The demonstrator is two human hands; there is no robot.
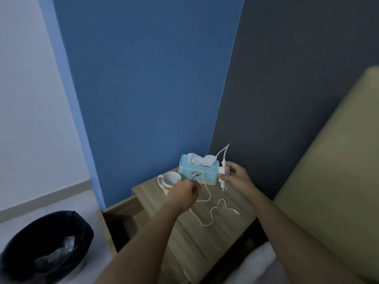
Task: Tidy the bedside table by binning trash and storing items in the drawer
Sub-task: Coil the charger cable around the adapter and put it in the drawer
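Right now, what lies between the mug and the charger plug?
In the head view, the tissue box lies between the mug and charger plug.

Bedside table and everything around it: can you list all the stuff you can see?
table: one, light wood, in the corner by the bed
drawer: one, wood, pulled open on the table's left
tissue box: one, turquoise with a picture, at the back of the table
mug: one, white with a yellow band, left of the tissue box
charger: one, white, held above the table
cable: one, white, trailing from the charger across the table
bin: one, black-lined, on the floor at left
headboard: one, beige, at right
left hand: closed on the cable
right hand: holding the charger
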